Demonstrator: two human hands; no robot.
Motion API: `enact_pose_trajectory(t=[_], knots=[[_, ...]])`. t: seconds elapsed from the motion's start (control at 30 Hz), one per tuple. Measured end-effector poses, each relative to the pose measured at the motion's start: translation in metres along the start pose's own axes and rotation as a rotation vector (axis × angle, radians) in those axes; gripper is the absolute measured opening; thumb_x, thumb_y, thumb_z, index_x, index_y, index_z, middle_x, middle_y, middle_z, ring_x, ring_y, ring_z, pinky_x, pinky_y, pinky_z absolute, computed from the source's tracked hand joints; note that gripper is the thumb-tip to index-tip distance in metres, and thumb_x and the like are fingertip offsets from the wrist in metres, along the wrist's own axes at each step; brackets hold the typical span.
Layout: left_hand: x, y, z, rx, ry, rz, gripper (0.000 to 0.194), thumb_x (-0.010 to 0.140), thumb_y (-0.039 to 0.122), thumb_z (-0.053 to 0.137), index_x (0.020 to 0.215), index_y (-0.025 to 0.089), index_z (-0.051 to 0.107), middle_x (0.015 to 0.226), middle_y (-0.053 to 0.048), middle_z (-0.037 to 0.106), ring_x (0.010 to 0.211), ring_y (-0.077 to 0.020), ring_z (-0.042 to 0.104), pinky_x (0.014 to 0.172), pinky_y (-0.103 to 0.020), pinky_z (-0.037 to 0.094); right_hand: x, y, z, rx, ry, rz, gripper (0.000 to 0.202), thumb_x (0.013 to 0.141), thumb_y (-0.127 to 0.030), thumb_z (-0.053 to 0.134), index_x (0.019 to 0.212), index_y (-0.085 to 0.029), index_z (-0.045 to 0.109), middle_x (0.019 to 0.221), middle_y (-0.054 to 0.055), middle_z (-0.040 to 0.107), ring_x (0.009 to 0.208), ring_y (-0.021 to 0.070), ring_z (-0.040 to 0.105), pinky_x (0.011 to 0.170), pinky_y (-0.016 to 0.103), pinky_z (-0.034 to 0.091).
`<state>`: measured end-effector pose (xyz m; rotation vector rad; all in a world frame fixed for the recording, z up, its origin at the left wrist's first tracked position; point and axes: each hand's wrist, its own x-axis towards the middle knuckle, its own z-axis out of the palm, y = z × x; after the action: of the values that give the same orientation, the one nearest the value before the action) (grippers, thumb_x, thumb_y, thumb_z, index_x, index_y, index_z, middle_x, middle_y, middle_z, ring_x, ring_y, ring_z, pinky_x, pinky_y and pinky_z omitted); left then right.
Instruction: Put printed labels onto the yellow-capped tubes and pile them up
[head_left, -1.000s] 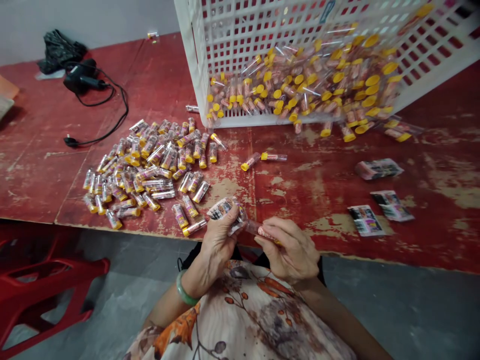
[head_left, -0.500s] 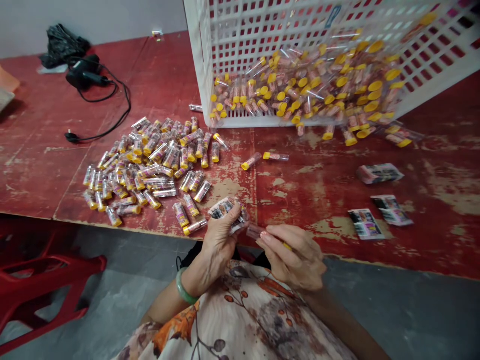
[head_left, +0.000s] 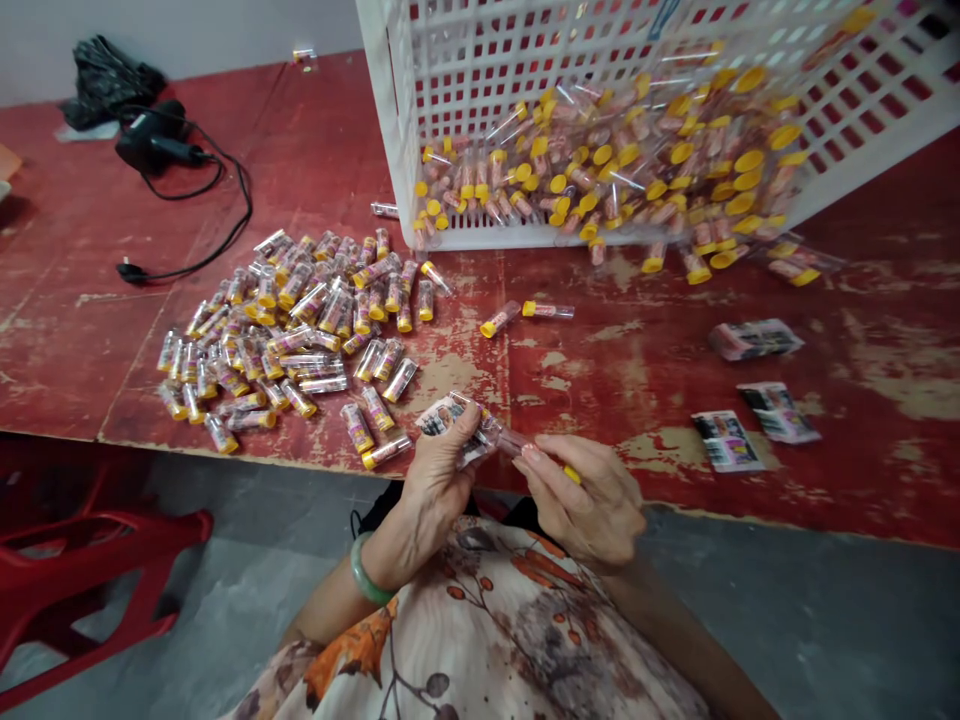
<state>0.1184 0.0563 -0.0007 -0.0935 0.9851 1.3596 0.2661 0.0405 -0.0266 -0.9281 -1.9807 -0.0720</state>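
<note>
Near the table's front edge, my left hand is closed on printed packets, its thumb on top. My right hand grips a clear tube with a yellow cap showing between the fingers. The tube's far end meets the packets at my left fingers; the exact contact is too small to tell. Left of my hands lies a pile of small yellow-capped tubes with printed wrappers inside. Two more capped tubes rest on the table beyond my hands.
A white basket lies on its side at the back, with many yellow-capped tubes spilling out. Printed packets and a bundle are at the right. A black corded device, a black bag and a red stool are at the left.
The tube in my right hand has moved slightly up and left, closer against the packets in my left hand. The whole view has shifted a little.
</note>
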Motion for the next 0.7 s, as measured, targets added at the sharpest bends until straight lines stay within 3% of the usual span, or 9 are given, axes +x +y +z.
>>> enact_pose_trajectory(t=[0.2,0.4,0.5,0.7], knots=[[0.002,-0.003,-0.003,0.005,-0.021,-0.009,0.032,0.057,0.027,0.084,0.075,0.015,0.061,0.071,0.002,0.064,0.061,-0.0101,0.059,0.066,-0.026,0.048,-0.001,0.001,0.000,-0.040,0.026,-0.113,0.042,0.070,-0.004,0.069,0.110,-0.018,0.061,0.099,0.008,0.067,0.091,0.0198,0.064,0.078,0.034,0.057],[0.000,-0.007,-0.004,0.030,-0.042,0.055,0.028,0.059,0.024,0.083,0.073,0.014,0.061,0.068,0.003,0.062,0.058,-0.0084,0.056,0.062,-0.023,0.047,-0.003,-0.005,0.005,-0.020,0.042,0.011,0.053,0.067,-0.008,0.076,0.116,-0.016,0.057,0.097,0.010,0.068,0.084,0.0181,0.066,0.072,0.030,0.057],[-0.001,-0.007,-0.006,0.040,-0.075,0.063,0.025,0.062,0.023,0.081,0.075,0.015,0.062,0.071,0.003,0.063,0.061,-0.0087,0.058,0.064,-0.023,0.047,-0.004,-0.006,0.007,-0.071,0.018,-0.047,0.051,0.068,-0.011,0.077,0.115,-0.014,0.057,0.096,0.010,0.069,0.080,0.0180,0.066,0.069,0.029,0.057],[-0.004,-0.007,-0.006,0.107,-0.071,0.112,0.036,0.053,0.024,0.085,0.081,0.016,0.064,0.074,0.002,0.066,0.063,-0.0105,0.059,0.066,-0.026,0.048,-0.006,-0.013,0.016,-0.055,0.040,0.026,0.048,0.074,-0.014,0.073,0.117,-0.018,0.054,0.095,0.008,0.069,0.081,0.0173,0.067,0.069,0.028,0.057]])
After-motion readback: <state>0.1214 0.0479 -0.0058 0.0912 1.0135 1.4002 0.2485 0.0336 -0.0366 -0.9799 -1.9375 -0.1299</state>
